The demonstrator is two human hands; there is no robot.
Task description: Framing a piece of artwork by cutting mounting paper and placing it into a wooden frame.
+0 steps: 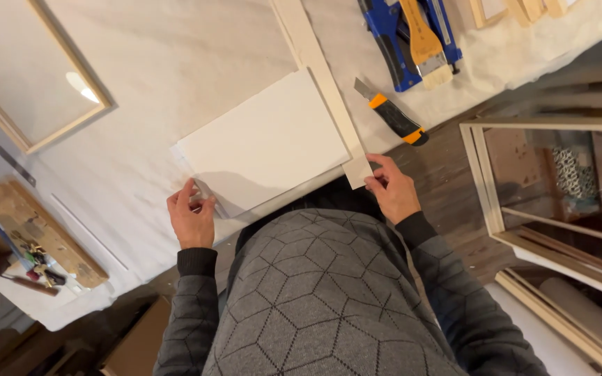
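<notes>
both hands' fingers pinched: left hand [191, 217] on white sheet [266, 143], right hand [391, 189] on cream strip [325, 76]

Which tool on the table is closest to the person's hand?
The utility knife, with its orange and black handle. It lies just above the right hand, while the blue tool and the wooden-handled brush sit farther up the table.

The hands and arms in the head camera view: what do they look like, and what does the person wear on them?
The left hand and the right hand are both bare, with no gloves, rings or watch visible. Both arms wear long grey sleeves with a thin dark pattern of hexagon and cube lines. Each sleeve ends in a plain, darker ribbed cuff at the wrist.
</notes>
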